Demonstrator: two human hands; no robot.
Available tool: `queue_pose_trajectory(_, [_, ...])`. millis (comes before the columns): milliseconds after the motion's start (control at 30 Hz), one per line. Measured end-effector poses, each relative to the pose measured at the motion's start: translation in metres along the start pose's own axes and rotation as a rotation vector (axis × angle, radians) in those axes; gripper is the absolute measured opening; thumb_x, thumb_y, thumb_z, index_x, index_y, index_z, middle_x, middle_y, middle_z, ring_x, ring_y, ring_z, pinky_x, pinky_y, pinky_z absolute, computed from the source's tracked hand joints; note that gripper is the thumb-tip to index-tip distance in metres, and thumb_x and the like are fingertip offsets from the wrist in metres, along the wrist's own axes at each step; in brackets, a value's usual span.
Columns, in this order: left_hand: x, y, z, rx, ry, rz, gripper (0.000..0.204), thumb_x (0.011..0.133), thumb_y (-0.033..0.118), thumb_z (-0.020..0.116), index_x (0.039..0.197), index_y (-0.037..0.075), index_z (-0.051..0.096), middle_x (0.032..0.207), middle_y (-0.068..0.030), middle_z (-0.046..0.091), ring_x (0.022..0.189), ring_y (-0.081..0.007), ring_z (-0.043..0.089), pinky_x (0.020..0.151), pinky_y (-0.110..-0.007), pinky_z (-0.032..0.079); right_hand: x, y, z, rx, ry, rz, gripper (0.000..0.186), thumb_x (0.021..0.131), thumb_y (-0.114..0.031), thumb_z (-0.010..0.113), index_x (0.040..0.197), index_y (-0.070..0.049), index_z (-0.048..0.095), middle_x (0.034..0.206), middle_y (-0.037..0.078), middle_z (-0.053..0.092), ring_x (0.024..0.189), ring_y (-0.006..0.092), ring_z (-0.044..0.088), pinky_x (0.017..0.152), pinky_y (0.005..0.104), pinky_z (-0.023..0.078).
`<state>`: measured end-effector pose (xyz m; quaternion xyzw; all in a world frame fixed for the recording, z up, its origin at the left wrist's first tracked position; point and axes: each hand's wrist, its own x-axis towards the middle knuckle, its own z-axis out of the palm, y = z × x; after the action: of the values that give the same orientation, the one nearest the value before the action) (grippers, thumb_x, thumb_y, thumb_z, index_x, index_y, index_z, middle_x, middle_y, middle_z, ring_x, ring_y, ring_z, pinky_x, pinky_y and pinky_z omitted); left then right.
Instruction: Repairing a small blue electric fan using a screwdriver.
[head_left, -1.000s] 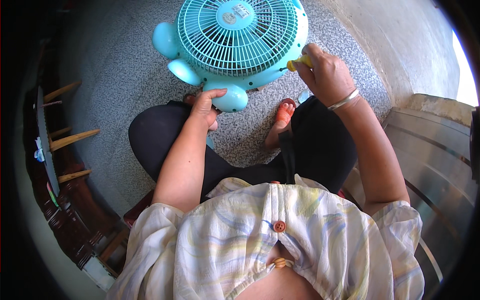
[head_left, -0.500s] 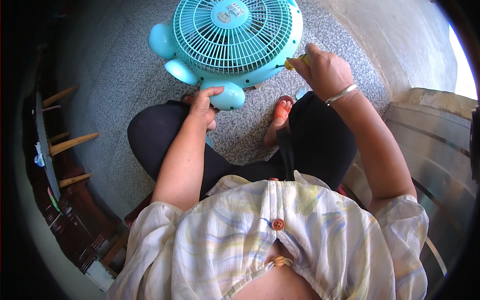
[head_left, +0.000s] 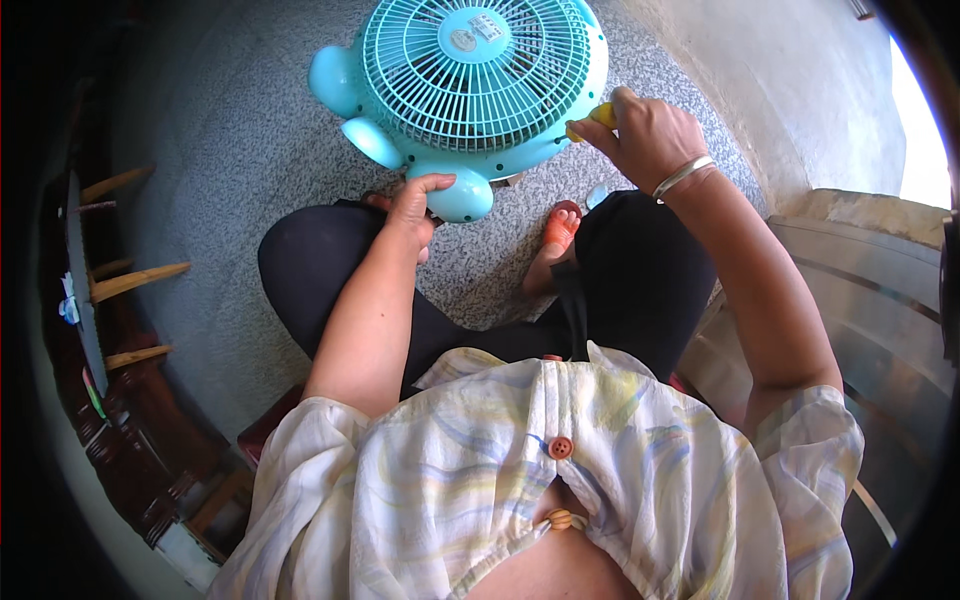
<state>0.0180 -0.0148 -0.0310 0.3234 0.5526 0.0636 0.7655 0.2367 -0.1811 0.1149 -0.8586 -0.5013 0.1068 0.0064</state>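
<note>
A turquoise fan [head_left: 535,152] lies at the top of the view, its round slatted grille facing up. Smooth rounded lobes stick out along its left and near edges. My left hand [head_left: 412,208] is closed round the near lobe [head_left: 463,196], thumb on top, its other fingers partly hidden beneath. In my right hand [head_left: 656,140], with a silvery bangle at the wrist, is a screwdriver [head_left: 604,115] with a yellow handle. Its dark shaft meets the fan's right near rim, where small dark holes show. The tip itself cannot be seen.
Speckled grey floor [head_left: 250,150] lies under the fan. A small clear piece [head_left: 597,195] rests by my right foot. At left are dark wooden furniture and a saw blade [head_left: 85,290]; at right, a pale wall [head_left: 800,110] and a metallic panelled surface [head_left: 850,270].
The fan sits slightly further right in the picture. My right hand's grip on the screwdriver handle has turned a little, and less of the shaft shows. My left hand keeps its hold.
</note>
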Motion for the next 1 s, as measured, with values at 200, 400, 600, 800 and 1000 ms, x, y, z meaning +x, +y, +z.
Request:
queue_pose_trajectory(200, [-0.004, 0.004, -0.002, 0.198, 0.105, -0.047, 0.059, 0.060, 0.023, 0.072, 0.114, 0.009, 0.052, 0.114, -0.0118, 0.050, 0.107, -0.0322, 0.042, 0.096, -0.049, 0.029, 0.006, 0.003, 0.012, 0.084, 0.287, -0.261, 0.035, 0.085, -0.040, 0.053, 0.088, -0.005, 0.049, 0.065, 0.014, 0.060, 0.059, 0.0323, 0.060, 0.051, 0.0402, 0.047])
queue_pose_trajectory(400, [-0.050, 0.009, 0.019, 0.984, 0.449, 0.511, 0.075, 0.063, 0.030, 0.074, 0.115, -0.009, 0.037, 0.119, -0.0243, 0.043, 0.115, -0.0368, 0.039, 0.096, -0.042, 0.034, 0.009, 0.002, 0.001, -0.024, 0.041, 0.025, 0.045, 0.084, -0.046, 0.051, 0.078, -0.002, 0.052, 0.064, 0.017, 0.060, 0.061, 0.0328, 0.061, 0.053, 0.0417, 0.047])
queue_pose_trajectory(600, [-0.065, 0.006, 0.031, 1.011, 0.488, 0.925, 0.075, 0.059, 0.028, 0.076, 0.110, -0.011, 0.038, 0.106, -0.0258, 0.047, 0.099, -0.0382, 0.048, 0.093, -0.041, 0.035, 0.005, -0.010, -0.007, -0.007, -0.121, 0.047, 0.041, 0.089, -0.040, 0.044, 0.093, 0.000, 0.052, 0.082, 0.017, 0.063, 0.075, 0.0314, 0.063, 0.066, 0.0405, 0.050])
queue_pose_trajectory(800, [-0.056, 0.005, 0.026, 0.704, 0.362, 0.698, 0.084, 0.059, 0.024, 0.076, 0.117, -0.017, 0.031, 0.113, -0.0297, 0.046, 0.107, -0.0374, 0.048, 0.091, -0.040, 0.039, 0.015, -0.013, -0.014, 0.041, -0.160, 0.042, 0.037, 0.089, -0.036, 0.046, 0.091, 0.001, 0.052, 0.081, 0.018, 0.063, 0.076, 0.0320, 0.063, 0.068, 0.0404, 0.049])
queue_pose_trajectory(1000, [-0.114, 0.005, 0.101, 0.631, -0.369, 0.769, 0.055, 0.069, 0.010, 0.068, 0.117, -0.002, 0.044, 0.096, -0.0178, 0.058, 0.080, -0.0265, 0.060, 0.074, -0.035, 0.047, 0.015, -0.009, -0.012, 0.044, -0.100, 0.007, 0.037, 0.088, -0.035, 0.047, 0.090, 0.001, 0.053, 0.079, 0.019, 0.063, 0.074, 0.0335, 0.063, 0.066, 0.0412, 0.050])
